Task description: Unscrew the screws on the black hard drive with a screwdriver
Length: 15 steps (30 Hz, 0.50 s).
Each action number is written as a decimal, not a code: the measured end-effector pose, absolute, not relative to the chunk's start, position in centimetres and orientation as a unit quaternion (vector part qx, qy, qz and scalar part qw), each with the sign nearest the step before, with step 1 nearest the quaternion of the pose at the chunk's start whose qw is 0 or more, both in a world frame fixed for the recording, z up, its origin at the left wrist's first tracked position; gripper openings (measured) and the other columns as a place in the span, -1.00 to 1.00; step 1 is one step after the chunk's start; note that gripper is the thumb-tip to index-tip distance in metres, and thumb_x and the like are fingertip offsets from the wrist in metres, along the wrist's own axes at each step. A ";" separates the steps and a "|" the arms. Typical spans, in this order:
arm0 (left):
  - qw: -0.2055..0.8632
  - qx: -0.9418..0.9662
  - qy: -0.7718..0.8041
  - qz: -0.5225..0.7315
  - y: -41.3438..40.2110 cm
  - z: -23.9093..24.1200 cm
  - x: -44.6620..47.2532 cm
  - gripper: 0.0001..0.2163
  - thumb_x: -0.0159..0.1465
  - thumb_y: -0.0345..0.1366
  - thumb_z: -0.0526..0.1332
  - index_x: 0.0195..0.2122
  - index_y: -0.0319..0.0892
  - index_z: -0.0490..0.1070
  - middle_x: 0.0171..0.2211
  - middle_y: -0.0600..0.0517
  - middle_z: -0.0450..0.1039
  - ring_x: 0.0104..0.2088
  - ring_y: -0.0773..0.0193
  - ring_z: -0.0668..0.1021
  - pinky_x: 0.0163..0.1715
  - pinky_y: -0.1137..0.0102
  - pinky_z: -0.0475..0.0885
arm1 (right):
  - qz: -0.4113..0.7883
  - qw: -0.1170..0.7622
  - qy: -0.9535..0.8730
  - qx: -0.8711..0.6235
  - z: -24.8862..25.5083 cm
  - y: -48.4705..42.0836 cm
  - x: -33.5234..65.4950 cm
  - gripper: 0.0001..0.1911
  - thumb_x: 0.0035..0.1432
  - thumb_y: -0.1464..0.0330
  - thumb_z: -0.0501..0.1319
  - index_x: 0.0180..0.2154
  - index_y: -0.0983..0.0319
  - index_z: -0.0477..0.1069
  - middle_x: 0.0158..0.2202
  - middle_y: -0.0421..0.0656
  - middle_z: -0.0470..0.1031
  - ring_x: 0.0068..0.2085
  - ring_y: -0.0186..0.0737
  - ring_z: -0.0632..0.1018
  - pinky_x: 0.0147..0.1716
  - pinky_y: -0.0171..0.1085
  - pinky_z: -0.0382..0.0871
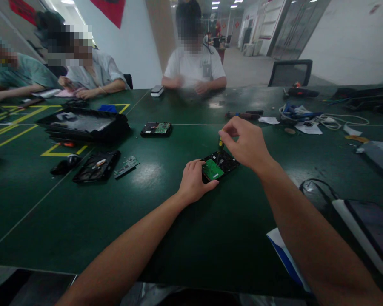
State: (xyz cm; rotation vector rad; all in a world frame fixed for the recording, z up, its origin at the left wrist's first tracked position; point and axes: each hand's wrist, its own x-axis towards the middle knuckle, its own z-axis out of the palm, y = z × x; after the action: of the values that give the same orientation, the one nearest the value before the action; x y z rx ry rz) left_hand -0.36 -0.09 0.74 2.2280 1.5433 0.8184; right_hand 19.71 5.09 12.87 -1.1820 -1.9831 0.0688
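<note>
A black hard drive with a green circuit board lies flat on the dark green table. My left hand grips its near left end, thumb along the front edge and fingers over the far side. Above the drive, my right hand pinches the handle of a yellow and black screwdriver. The screwdriver stands nearly upright, its tip down at the drive beside the board; the exact contact point is too small to make out.
Another hard drive lies further back. To the left are a black drive casing, a loose circuit board and a large black tray. Tools and tangled cables lie back right; a phone lies near my right forearm. Several people sit opposite.
</note>
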 end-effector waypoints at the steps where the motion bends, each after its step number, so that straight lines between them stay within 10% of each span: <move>1: 0.153 0.778 0.538 0.286 -0.1 0.7 -0.4 -0.34 0.22 0.00 0.46 0.24 -0.23 0.35 0.28 -0.28 0.42 0.34 -0.17 0.41 0.38 -0.07 0.33 | 0.026 0.404 -0.787 -0.467 12.9 5.1 19.7 -0.93 0.30 0.28 0.27 -0.25 0.11 0.42 -0.22 -0.07 0.60 -0.13 0.03 0.59 -0.11 -0.02 0.45; 15: 0.153 0.779 0.536 0.287 -0.2 0.8 -0.4 -0.36 0.23 0.00 0.45 0.24 -0.18 0.35 0.28 -0.25 0.41 0.33 -0.17 0.41 0.37 -0.08 0.34 | 0.006 0.404 -0.784 -0.472 12.8 5.3 19.9 -0.95 0.25 0.33 0.29 -0.22 0.12 0.49 -0.20 -0.07 0.61 -0.14 0.04 0.59 -0.10 0.00 0.46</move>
State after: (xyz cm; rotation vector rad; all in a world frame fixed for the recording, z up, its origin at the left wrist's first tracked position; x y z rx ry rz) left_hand -0.42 -0.16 0.83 2.2334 1.5380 0.8228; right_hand 19.87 5.26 12.75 -1.1909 -1.9791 0.0156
